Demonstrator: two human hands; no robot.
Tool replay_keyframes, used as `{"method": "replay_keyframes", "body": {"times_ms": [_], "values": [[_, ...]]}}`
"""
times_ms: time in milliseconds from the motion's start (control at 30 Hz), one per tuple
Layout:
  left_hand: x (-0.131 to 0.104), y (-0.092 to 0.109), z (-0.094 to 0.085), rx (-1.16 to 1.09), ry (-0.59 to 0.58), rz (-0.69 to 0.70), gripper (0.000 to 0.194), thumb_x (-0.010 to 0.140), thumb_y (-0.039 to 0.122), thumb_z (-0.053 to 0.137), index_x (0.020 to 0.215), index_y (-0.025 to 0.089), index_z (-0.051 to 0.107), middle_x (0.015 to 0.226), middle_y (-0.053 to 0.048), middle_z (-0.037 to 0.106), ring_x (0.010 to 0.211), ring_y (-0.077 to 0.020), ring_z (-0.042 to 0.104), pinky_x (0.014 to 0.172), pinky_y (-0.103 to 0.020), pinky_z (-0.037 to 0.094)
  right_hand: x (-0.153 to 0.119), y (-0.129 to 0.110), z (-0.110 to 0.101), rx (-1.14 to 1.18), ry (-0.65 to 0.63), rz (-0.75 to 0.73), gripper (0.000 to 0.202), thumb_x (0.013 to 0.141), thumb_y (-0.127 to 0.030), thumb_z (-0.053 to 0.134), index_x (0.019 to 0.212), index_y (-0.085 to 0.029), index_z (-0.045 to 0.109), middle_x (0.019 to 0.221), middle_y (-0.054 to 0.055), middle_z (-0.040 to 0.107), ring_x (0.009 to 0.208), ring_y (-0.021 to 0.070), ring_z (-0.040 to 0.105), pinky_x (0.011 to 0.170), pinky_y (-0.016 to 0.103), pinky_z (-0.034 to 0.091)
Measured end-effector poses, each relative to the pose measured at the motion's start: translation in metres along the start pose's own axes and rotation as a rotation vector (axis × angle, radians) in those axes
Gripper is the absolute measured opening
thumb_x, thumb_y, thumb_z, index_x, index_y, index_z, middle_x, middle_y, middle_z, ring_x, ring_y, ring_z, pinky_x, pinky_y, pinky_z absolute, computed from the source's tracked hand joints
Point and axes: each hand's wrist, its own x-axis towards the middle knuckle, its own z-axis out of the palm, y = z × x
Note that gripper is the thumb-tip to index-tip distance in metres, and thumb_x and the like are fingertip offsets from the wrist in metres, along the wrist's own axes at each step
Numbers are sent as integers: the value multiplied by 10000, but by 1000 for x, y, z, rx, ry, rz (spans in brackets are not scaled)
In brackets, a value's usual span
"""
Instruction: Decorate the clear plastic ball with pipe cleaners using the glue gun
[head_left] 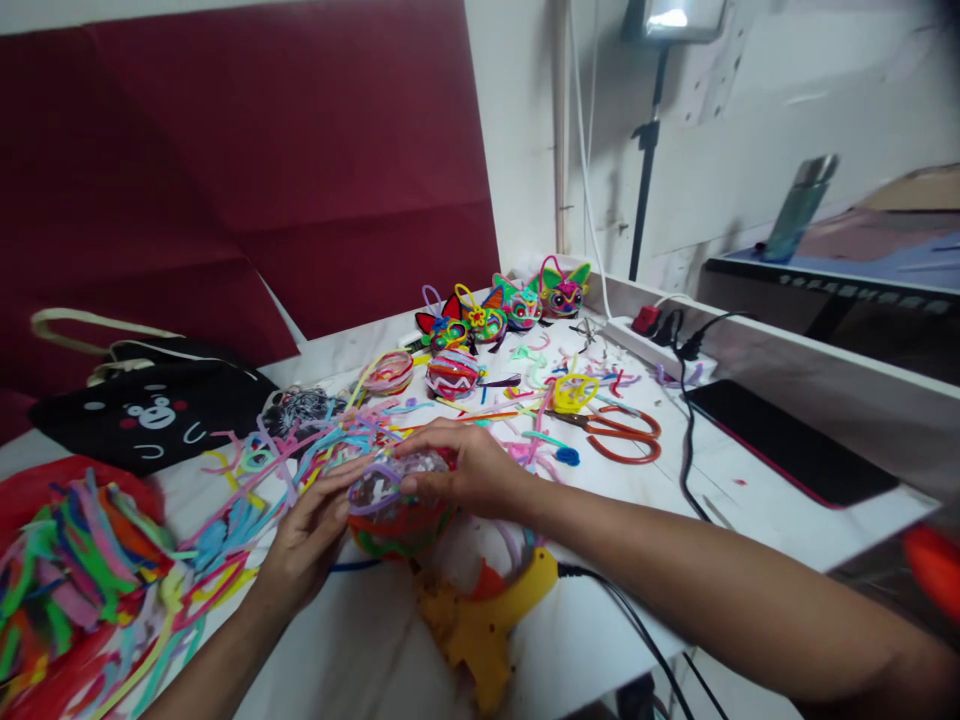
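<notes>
Ball [405,535], see-through on top with red, orange and green fuzzy strips around its lower part, is held between a person's two bare hands, just left of the centre of the view, at the near part of a white marbled table [345,650]. A purple strip [366,507] curves in a loop across the clear top. The left hand [313,522] has its fingers close together, laid against the ball's left side. The right hand [466,468] curves over the far right side, narrowly spread, its thumb at the purple strip; its other fingertips are partly hidden.

Just this side of the ball lies a yellow glue gun [491,620] with a black cord, somewhat blurred. Beyond the right hand are orange-handled scissors [637,437] and a yellow coiled shape [574,393], among loose colored strips.

Farther back stand two striped balls [452,372], side by side, and behind them a row of four bright animal-head ornaments [484,320] with pointed ears and hanging loops.

To the left, a heap of colored strips [82,560] lies on red material [37,480], near a black bag [150,425] with a cartoon face. To the right are a white power strip [660,352] and a dark phone [787,440]. A maroon panel [247,130] covers the wall behind.
</notes>
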Motion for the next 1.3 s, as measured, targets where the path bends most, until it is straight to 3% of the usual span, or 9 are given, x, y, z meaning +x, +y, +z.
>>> {"method": "replay_keyframes", "body": {"times_ms": [367, 600, 767, 900, 1000, 1133, 1300], "values": [[0, -6, -6, 24, 43, -21, 263, 790, 469, 760, 1032, 367, 751, 1395, -23, 608, 1349, -327, 508, 979, -374, 558, 0, 0, 3, -34, 34, -32, 294, 760, -271, 831, 1038, -208, 760, 1049, 68, 746, 1003, 193, 686, 904, 286, 514], [1, -16, -20, 81, -18, -20, 254, 849, 472, 686, 1093, 409, 720, 1427, -5, 583, 1407, -318, 439, 1087, -438, 467, 0, 0, 6, -33, 57, -32, 335, 726, -248, 855, 1045, -207, 764, 1053, 75, 758, 1008, 203, 698, 922, 296, 517], [1, -27, -28, 169, 44, -26, 267, 827, 486, 697, 1079, 403, 734, 1385, -4, 618, 1390, -335, 457, 1168, -518, 339, -1, 0, 5, -19, 54, -18, 330, 741, -297, 845, 1054, -233, 765, 1064, 67, 756, 1023, 205, 697, 925, 295, 515], [3, -27, -28, 169, 84, -62, 267, 785, 512, 723, 1035, 423, 749, 1353, 10, 639, 1352, -361, 496, 1132, -560, 380, -1, 1, 6, -13, 54, -29, 311, 757, -333, 831, 1047, -242, 765, 1065, 66, 756, 1019, 205, 696, 926, 302, 517], [4, -23, -24, 225, 116, -41, 251, 762, 552, 721, 991, 455, 757, 1294, 49, 674, 1358, -375, 484, 1157, -589, 326, -1, 3, 7, -8, 62, -41, 314, 748, -316, 838, 1045, -244, 766, 1069, 65, 754, 1022, 202, 695, 924, 290, 516], [3, -19, -19, 272, 114, -29, 214, 763, 589, 685, 970, 553, 723, 1258, 175, 677, 1348, -378, 493, 1164, -619, 314, -1, 5, 9, 6, 74, -61, 326, 748, -326, 839, 1048, -222, 766, 1068, 84, 753, 1019, 211, 695, 927, 298, 515], [2, -24, -22, 292, 101, -20, 199, 815, 581, 623, 1001, 591, 693, 1275, 252, 647, 1376, -366, 461, 1184, -621, 295, 0, 6, 9, -3, 74, -53, 335, 764, -421, 814, 1040, -238, 769, 1064, 83, 750, 1025, 219, 688, 927, 310, 516]]}}
